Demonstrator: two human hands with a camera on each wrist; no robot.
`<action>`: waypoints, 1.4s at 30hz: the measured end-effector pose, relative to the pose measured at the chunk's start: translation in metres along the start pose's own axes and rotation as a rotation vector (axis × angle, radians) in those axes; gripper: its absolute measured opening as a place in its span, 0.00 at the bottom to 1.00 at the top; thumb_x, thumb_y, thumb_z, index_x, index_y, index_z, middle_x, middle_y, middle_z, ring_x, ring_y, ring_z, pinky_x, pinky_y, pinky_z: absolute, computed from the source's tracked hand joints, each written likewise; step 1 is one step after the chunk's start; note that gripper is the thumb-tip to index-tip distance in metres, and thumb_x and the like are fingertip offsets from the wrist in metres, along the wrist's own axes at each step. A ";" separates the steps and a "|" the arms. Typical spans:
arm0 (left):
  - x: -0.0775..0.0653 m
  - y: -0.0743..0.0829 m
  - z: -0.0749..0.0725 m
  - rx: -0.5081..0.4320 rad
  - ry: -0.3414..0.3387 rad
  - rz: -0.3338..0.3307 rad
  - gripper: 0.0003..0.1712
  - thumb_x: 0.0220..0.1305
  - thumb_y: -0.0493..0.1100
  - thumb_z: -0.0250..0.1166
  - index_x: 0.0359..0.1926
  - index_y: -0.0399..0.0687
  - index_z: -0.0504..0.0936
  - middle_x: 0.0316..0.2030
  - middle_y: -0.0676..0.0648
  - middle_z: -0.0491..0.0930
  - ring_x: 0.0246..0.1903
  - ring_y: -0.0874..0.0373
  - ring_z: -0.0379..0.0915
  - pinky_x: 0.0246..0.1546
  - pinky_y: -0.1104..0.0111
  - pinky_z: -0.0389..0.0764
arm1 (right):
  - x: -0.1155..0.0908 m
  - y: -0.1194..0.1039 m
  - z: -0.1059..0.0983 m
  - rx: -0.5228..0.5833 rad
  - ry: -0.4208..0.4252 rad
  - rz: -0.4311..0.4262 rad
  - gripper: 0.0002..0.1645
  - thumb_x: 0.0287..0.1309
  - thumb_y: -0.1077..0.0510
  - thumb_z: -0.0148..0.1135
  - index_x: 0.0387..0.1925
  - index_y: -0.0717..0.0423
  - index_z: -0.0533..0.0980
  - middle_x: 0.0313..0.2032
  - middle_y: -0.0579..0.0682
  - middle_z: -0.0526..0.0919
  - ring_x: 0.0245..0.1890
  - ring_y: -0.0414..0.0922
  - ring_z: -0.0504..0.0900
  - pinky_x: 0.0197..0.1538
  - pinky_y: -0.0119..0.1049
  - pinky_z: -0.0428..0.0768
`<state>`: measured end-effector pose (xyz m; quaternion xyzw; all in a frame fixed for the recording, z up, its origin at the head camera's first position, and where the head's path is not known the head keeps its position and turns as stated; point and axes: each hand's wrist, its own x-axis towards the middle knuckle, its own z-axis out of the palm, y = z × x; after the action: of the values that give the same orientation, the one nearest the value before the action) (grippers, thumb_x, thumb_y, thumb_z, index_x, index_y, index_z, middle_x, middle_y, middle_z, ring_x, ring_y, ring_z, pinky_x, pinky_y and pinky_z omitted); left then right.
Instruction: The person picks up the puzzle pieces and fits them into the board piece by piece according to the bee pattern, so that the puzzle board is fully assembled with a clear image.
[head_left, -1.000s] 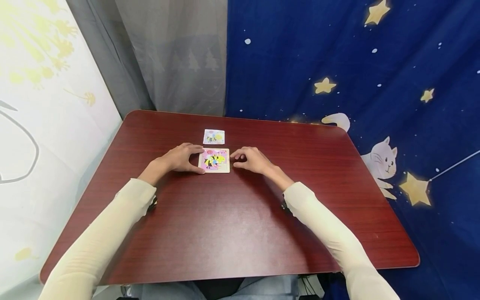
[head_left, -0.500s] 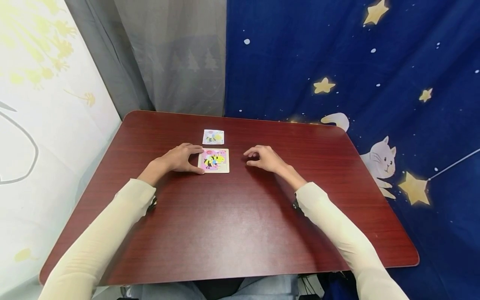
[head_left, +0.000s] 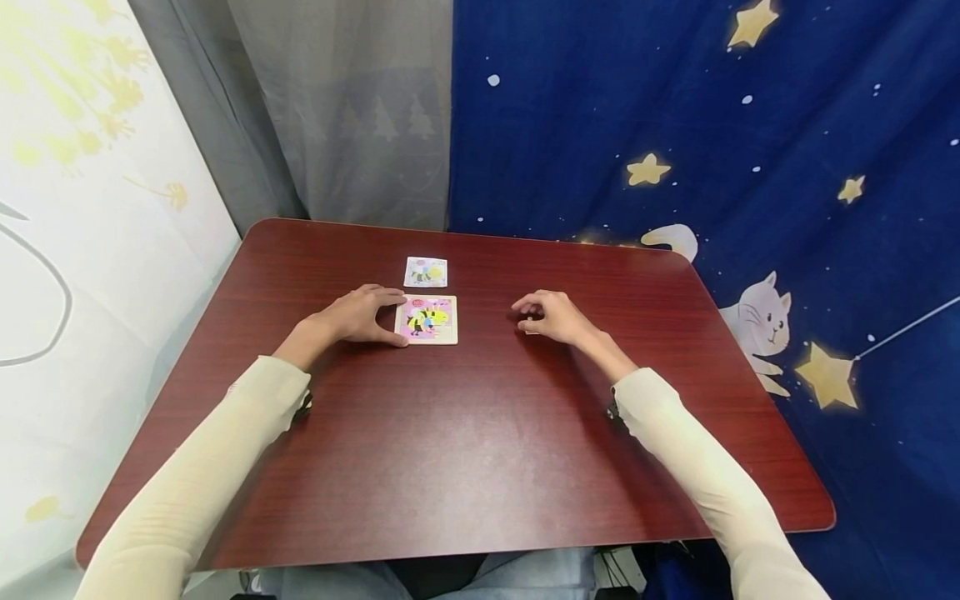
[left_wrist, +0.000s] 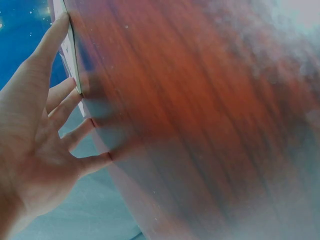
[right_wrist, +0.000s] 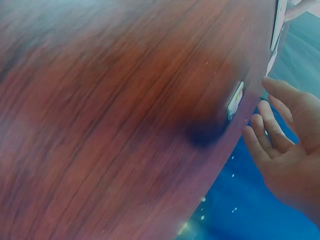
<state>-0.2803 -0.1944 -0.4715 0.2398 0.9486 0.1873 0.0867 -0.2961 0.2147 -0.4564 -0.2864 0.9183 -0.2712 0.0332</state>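
A square picture puzzle (head_left: 427, 320) with a yellow and black bee on pink lies on the table. My left hand (head_left: 356, 317) holds its left side, thumb at the near corner and fingers at the far one. In the left wrist view the thumb touches the puzzle's pale edge (left_wrist: 73, 60). To the right, my right hand (head_left: 557, 318) hovers over a small puzzle piece (right_wrist: 235, 101), with its fingers loosely bent. The right wrist view shows the piece flat on the wood, apart from the fingertips. In the head view the hand hides most of it.
A paper card (head_left: 426, 272) with a paler bee picture lies just beyond the puzzle. The dark red wooden table (head_left: 480, 450) has rounded corners. Behind it hang a grey curtain (head_left: 360, 125) and a blue starry curtain (head_left: 570, 125).
My right hand has moved right, away from the puzzle's right edge, and a bit of the small piece now shows under it. The left hand stays at the puzzle.
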 end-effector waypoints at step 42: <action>0.001 0.001 0.002 -0.010 0.006 -0.003 0.55 0.52 0.70 0.77 0.75 0.49 0.72 0.75 0.43 0.66 0.75 0.40 0.55 0.69 0.40 0.64 | 0.003 -0.005 0.021 -0.032 -0.043 -0.033 0.19 0.59 0.56 0.77 0.52 0.57 0.88 0.41 0.55 0.85 0.42 0.49 0.81 0.47 0.40 0.78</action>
<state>-0.2803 -0.1929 -0.4730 0.2372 0.9484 0.1925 0.0853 -0.2920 0.1996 -0.4711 -0.3076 0.9169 -0.2506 0.0439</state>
